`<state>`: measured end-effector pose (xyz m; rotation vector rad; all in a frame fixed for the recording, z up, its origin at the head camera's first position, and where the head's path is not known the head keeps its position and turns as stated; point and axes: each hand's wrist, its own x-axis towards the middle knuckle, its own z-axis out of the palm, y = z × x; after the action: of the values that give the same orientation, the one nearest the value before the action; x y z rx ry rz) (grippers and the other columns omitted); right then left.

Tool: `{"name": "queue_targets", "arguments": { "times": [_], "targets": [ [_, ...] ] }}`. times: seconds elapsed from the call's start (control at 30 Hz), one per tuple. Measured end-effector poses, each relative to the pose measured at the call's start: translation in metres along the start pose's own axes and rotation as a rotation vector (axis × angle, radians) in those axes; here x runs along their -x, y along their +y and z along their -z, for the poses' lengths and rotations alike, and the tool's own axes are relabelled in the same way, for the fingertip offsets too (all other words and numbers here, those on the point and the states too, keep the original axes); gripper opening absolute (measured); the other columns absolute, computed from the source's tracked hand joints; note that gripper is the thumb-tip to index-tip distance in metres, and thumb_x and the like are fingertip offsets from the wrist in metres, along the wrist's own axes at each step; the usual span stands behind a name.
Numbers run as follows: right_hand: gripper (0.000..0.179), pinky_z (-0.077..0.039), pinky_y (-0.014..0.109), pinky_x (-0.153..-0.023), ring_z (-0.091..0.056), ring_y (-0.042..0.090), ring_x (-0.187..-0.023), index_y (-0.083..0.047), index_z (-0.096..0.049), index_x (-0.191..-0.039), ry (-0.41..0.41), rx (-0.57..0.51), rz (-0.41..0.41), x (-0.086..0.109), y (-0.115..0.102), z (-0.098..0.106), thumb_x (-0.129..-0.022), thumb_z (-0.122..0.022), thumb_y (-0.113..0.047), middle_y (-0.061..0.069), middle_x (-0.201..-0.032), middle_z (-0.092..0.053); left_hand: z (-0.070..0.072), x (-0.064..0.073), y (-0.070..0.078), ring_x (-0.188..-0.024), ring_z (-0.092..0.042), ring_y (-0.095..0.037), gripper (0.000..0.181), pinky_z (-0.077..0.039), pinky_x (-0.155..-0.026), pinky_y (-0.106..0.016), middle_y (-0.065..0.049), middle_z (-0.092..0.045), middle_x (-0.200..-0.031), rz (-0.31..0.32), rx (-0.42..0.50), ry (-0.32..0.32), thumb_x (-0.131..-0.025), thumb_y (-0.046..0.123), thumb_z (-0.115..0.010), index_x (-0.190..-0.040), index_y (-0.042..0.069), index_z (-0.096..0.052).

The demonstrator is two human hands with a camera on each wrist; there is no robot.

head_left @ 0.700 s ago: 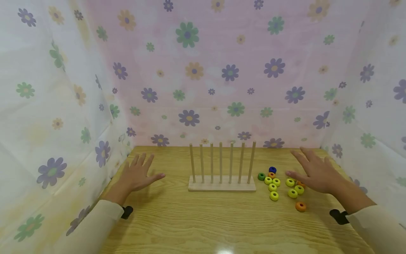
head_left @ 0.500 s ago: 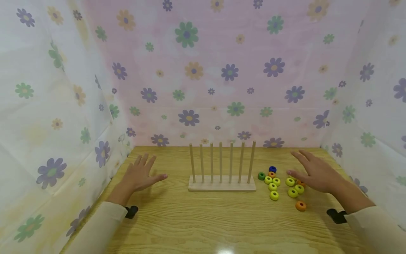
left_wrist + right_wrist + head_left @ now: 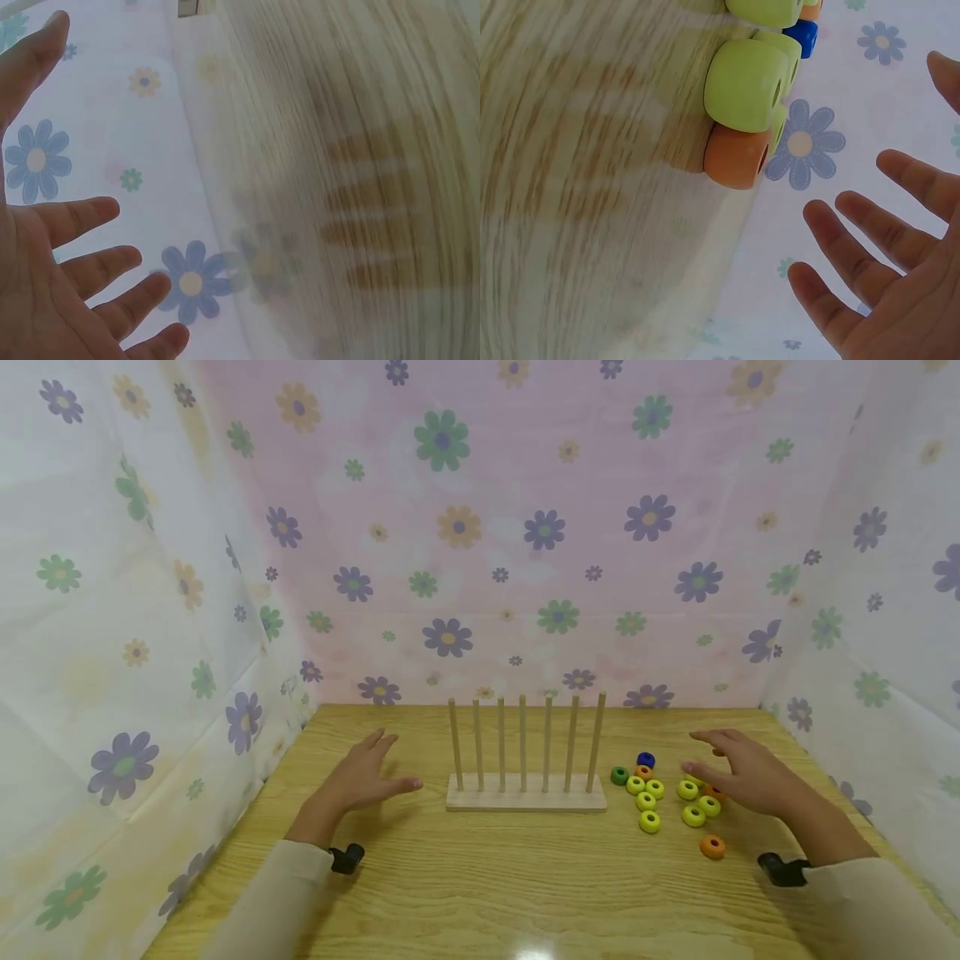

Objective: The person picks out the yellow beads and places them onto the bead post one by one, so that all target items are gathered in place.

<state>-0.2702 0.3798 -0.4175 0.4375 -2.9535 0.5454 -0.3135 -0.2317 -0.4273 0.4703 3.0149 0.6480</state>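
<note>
A pale wooden rack [image 3: 526, 803] with several upright pegs stands mid-table, its pegs bare. To its right lie loose round beads with holes: several yellow beads [image 3: 647, 802], an orange bead [image 3: 712, 847], a green bead [image 3: 619, 775] and a blue bead [image 3: 646, 760]. My left hand [image 3: 360, 781] is held above the table left of the rack, fingers spread, nothing in it. Over the right-hand beads hovers my right hand [image 3: 753, 772], its fingers loosely bent and holding nothing; it hides part of some beads. The right wrist view shows a yellow bead [image 3: 742, 86] apart from the fingers.
The wood-grain table [image 3: 480, 885] is enclosed by flowered cloth at the back [image 3: 510, 527] and on both sides. Dark wrist mounts sit at both sleeves, the left wrist mount [image 3: 347, 858] and the right wrist mount [image 3: 782, 869].
My left hand has moved right, nearer the rack. The right hand has shifted slightly and its fingers have drawn closer together. Rack and beads stay put.
</note>
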Motion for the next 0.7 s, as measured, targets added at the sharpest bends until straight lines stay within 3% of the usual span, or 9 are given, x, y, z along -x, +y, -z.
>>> {"name": "queue_targets", "arguments": {
  "times": [0.23,0.37,0.53,0.7],
  "targets": [
    [0.074,-0.052,0.068,-0.087,-0.061,0.052,-0.117,-0.001,-0.042,-0.155,0.007,-0.046,-0.020,-0.001,0.008,-0.004,-0.103,-0.061,-0.049,0.035,-0.151,-0.040,-0.015,-0.008,0.005,-0.153,-0.024,-0.051,0.106,-0.030,-0.115,-0.071,-0.023,-0.022,-0.169,-0.028,0.130,-0.012,-0.085,0.070,-0.072,-0.162,0.008,-0.033],
    [0.071,-0.052,0.068,-0.087,-0.062,0.052,-0.117,-0.002,-0.045,-0.153,0.023,-0.070,-0.024,-0.002,0.011,-0.007,-0.103,-0.060,-0.051,0.033,-0.151,-0.043,-0.021,-0.010,0.010,-0.151,-0.032,-0.045,0.106,-0.035,-0.115,-0.066,-0.019,-0.029,-0.168,-0.020,0.200,-0.015,-0.083,0.066,-0.077,-0.162,0.011,-0.034],
    [0.062,-0.051,0.069,-0.088,-0.061,0.053,-0.118,-0.003,-0.051,-0.150,0.043,-0.080,-0.030,0.002,0.015,-0.009,-0.104,-0.061,-0.043,0.032,-0.148,-0.047,-0.027,-0.012,0.019,-0.141,-0.049,-0.041,0.106,-0.045,-0.108,-0.061,-0.016,-0.036,-0.165,0.008,0.319,-0.030,-0.082,0.058,-0.083,-0.164,0.016,-0.031],
    [0.055,-0.051,0.068,-0.091,-0.060,0.053,-0.121,-0.003,-0.055,-0.147,0.046,-0.107,-0.044,0.004,0.018,-0.011,-0.105,-0.062,-0.038,0.032,-0.148,-0.049,-0.034,-0.013,0.024,-0.134,-0.055,-0.038,0.105,-0.053,-0.101,-0.055,-0.015,-0.040,-0.163,0.012,0.409,-0.061,-0.081,0.049,-0.087,-0.164,0.018,-0.032]
  ]
}}
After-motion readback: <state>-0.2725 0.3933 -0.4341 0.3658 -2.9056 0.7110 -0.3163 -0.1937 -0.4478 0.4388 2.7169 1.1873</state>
